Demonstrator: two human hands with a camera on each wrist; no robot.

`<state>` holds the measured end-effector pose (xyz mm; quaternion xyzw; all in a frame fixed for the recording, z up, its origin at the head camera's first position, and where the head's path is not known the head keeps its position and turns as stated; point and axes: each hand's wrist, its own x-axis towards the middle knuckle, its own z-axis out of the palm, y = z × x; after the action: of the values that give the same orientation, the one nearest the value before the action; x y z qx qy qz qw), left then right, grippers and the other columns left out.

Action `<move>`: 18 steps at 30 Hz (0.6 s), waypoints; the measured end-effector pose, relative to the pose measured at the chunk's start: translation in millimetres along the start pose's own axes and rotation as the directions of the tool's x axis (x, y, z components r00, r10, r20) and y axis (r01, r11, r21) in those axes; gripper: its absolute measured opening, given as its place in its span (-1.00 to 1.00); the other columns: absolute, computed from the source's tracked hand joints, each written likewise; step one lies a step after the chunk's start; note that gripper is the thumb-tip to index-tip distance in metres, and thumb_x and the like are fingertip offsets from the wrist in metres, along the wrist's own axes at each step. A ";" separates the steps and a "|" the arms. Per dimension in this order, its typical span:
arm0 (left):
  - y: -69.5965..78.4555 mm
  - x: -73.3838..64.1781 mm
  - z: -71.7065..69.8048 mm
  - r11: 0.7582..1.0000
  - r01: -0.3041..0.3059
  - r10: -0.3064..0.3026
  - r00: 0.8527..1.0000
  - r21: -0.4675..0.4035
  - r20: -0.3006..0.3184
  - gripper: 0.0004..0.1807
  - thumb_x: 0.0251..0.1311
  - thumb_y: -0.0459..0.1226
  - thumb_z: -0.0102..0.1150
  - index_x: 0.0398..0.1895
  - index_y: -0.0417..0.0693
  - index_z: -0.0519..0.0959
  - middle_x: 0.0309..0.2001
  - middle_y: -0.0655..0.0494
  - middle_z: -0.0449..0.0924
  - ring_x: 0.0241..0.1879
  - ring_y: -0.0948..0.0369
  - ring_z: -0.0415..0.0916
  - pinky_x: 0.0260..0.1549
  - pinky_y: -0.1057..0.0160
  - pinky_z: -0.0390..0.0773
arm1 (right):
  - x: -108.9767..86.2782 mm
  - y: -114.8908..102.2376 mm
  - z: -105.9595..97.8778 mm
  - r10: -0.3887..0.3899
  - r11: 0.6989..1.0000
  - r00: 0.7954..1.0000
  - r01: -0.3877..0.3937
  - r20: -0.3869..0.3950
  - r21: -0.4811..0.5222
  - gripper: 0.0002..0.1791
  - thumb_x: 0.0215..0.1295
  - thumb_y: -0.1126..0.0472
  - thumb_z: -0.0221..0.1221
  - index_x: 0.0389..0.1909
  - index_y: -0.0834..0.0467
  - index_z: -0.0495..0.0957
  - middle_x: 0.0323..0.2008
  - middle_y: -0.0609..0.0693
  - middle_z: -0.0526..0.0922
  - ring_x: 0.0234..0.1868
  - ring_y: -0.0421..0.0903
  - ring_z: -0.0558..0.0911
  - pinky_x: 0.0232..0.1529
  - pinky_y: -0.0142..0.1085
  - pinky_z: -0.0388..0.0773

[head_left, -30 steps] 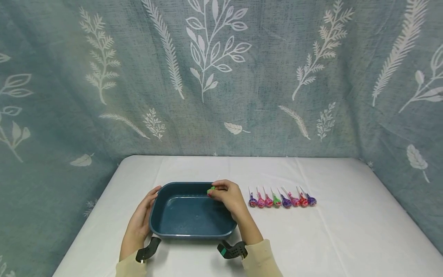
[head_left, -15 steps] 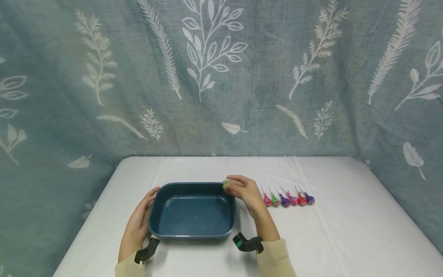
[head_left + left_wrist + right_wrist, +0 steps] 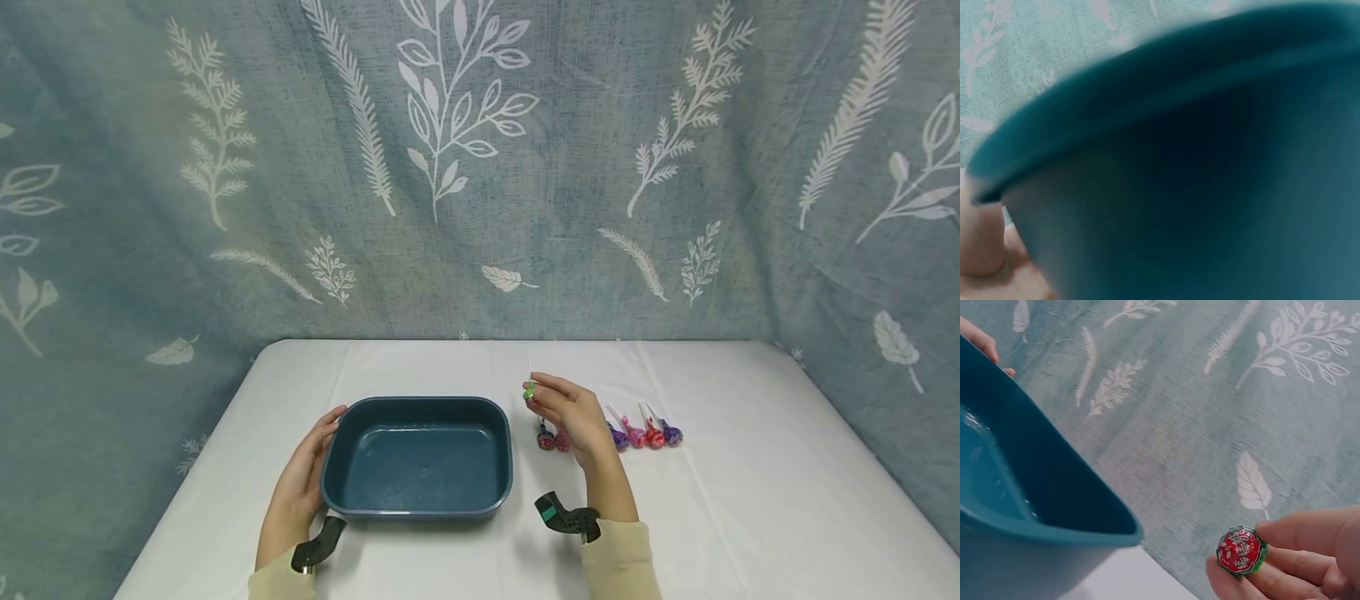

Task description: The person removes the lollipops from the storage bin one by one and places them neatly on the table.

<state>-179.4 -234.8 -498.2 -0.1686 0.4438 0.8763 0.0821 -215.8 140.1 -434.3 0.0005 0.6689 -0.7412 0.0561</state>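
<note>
Deep teal rectangular glossy dish [image 3: 417, 457] showing a uniform dark blue-green, no pattern. Round foil-wrapped lollipop [image 3: 1241, 550] showing a red face with pale markings, ringed in green. Row of wrapped lollipops [image 3: 641, 434] to the right running purple, pink, red, purple on white sticks. Plain white tablecloth [image 3: 750, 500] lying unpatterned. Grey-blue woven fabric backdrop [image 3: 570, 167] at the far side carrying white leaf, fern and branch prints. Pale cream sleeves [image 3: 618, 562] showing near.

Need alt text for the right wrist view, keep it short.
Fingertips of the right hand pinch a lollipop with a red and green wrapper at lower right. A dark teal tray fills the lower left, with a leaf-patterned grey-blue curtain behind.
</note>
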 end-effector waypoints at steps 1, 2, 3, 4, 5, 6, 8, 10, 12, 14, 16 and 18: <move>0.0 -0.1 -0.3 1.000 0.002 -0.002 1.000 -0.002 0.001 -0.59 0.40 -0.23 -0.01 0.29 0.16 0.33 0.11 0.22 0.51 0.09 0.28 0.45 0.09 0.29 0.42 | -0.2 -0.3 -2.5 0.001 1.000 1.000 -0.001 -0.010 0.001 -0.57 0.39 0.30 0.10 0.24 0.34 0.41 0.16 0.31 0.47 0.01 -0.03 0.63 0.05 -0.27 0.49; 0.0 0.0 -0.5 1.000 0.001 -0.001 1.000 0.004 0.003 -0.59 0.40 -0.22 -0.02 0.29 0.17 0.32 0.11 0.22 0.51 0.09 0.28 0.45 0.09 0.29 0.42 | -0.4 -0.5 -5.0 -0.001 1.000 1.000 0.001 -0.016 -0.001 -0.56 0.39 0.29 0.10 0.25 0.34 0.40 0.17 0.31 0.47 0.01 -0.05 0.63 0.05 -0.28 0.49; -0.1 0.2 -0.8 1.000 -0.001 0.001 1.000 0.013 0.003 -0.59 0.41 -0.22 -0.02 0.30 0.17 0.32 0.11 0.23 0.51 0.09 0.28 0.46 0.09 0.29 0.42 | -0.6 -0.5 -7.3 0.000 1.000 1.000 0.000 -0.026 -0.001 -0.55 0.39 0.29 0.10 0.25 0.34 0.39 0.17 0.31 0.47 -0.01 -0.07 0.64 0.05 -0.28 0.49; 0.1 0.4 -1.2 1.000 -0.003 0.003 1.000 0.018 0.004 -0.58 0.41 -0.22 -0.02 0.30 0.17 0.31 0.11 0.23 0.51 0.09 0.28 0.45 0.09 0.29 0.42 | -0.7 -0.6 -9.3 -0.001 1.000 1.000 0.001 -0.031 0.003 -0.54 0.39 0.29 0.10 0.26 0.35 0.38 0.16 0.32 0.47 -0.02 -0.09 0.64 0.05 -0.28 0.48; 0.3 0.6 -1.4 1.000 -0.005 0.005 1.000 0.020 0.003 -0.58 0.40 -0.22 -0.02 0.30 0.16 0.31 0.11 0.23 0.52 0.09 0.27 0.45 0.09 0.29 0.42 | -0.8 -0.8 -11.3 -0.001 1.000 0.999 0.001 -0.036 0.011 -0.54 0.39 0.29 0.10 0.27 0.35 0.37 0.16 0.32 0.47 -0.03 -0.10 0.64 0.05 -0.28 0.48; 0.4 0.9 -1.5 1.000 -0.007 0.007 1.000 0.021 0.001 -0.58 0.40 -0.22 -0.02 0.30 0.16 0.31 0.11 0.22 0.52 0.09 0.27 0.46 0.09 0.29 0.43 | -0.9 -1.0 -13.4 0.002 1.000 0.999 -0.001 -0.039 0.023 -0.53 0.40 0.30 0.10 0.27 0.36 0.36 0.17 0.32 0.46 -0.03 -0.11 0.64 0.05 -0.28 0.48; 0.3 1.7 -1.5 1.000 -0.013 0.013 1.000 0.025 -0.002 -0.56 0.39 -0.21 -0.01 0.31 0.15 0.31 0.10 0.22 0.53 0.09 0.26 0.46 0.08 0.28 0.44 | -1.1 -1.2 -18.2 0.008 0.999 0.999 -0.006 -0.040 0.054 -0.53 0.41 0.30 0.08 0.29 0.37 0.33 0.19 0.33 0.43 -0.03 -0.12 0.64 0.07 -0.28 0.47; -0.5 2.9 -1.1 0.999 -0.014 0.014 1.000 0.035 -0.003 -0.55 0.39 -0.21 0.00 0.32 0.15 0.30 0.10 0.22 0.53 0.10 0.24 0.45 0.07 0.25 0.45 | -2.3 -2.1 -24.2 0.013 0.996 0.999 -0.010 -0.043 0.083 -0.52 0.43 0.30 0.05 0.30 0.39 0.31 0.22 0.33 0.39 -0.01 -0.12 0.63 0.09 -0.28 0.46; -1.7 3.7 -0.4 0.999 -0.015 0.015 1.000 0.035 0.000 -0.54 0.38 -0.21 0.00 0.33 0.14 0.30 0.10 0.21 0.53 0.10 0.23 0.45 0.07 0.24 0.45 | -3.7 -3.3 -31.2 0.020 0.994 0.998 -0.014 -0.052 0.109 -0.53 0.45 0.30 0.02 0.30 0.40 0.29 0.24 0.33 0.34 -0.01 -0.12 0.62 0.10 -0.27 0.45; -2.7 4.1 0.1 0.999 -0.012 0.012 1.000 0.031 -0.001 -0.53 0.39 -0.21 -0.01 0.34 0.14 0.29 0.10 0.21 0.53 0.11 0.23 0.44 0.08 0.23 0.44 | -5.5 -5.4 -38.7 0.027 0.994 0.997 -0.020 -0.069 0.105 -0.52 0.46 0.28 0.01 0.31 0.41 0.28 0.26 0.31 0.31 -0.02 -0.13 0.62 0.10 -0.28 0.44; -2.9 3.8 0.1 1.000 -0.015 0.015 1.000 0.024 -0.002 -0.54 0.40 -0.21 -0.02 0.34 0.14 0.29 0.11 0.20 0.51 0.11 0.23 0.44 0.09 0.24 0.43 | -6.5 -7.6 -46.2 0.032 0.995 0.996 -0.024 -0.086 0.098 -0.52 0.47 0.28 0.00 0.31 0.42 0.27 0.26 0.30 0.29 -0.03 -0.15 0.62 0.11 -0.27 0.44; -2.3 3.3 -0.6 1.000 -0.014 0.015 1.000 -0.011 0.008 -0.55 0.40 -0.22 -0.02 0.33 0.13 0.29 0.14 0.18 0.49 0.12 0.24 0.42 0.11 0.25 0.41 | -8.2 -10.4 -54.3 0.036 0.996 0.995 -0.029 -0.094 0.081 -0.51 0.47 0.27 -0.01 0.31 0.43 0.26 0.21 0.26 0.33 -0.05 -0.17 0.62 0.12 -0.26 0.43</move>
<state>-181.6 -234.0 -501.6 -0.1622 0.4399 0.8799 0.0767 -212.6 195.7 -429.0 0.0491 0.6407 -0.7653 0.0361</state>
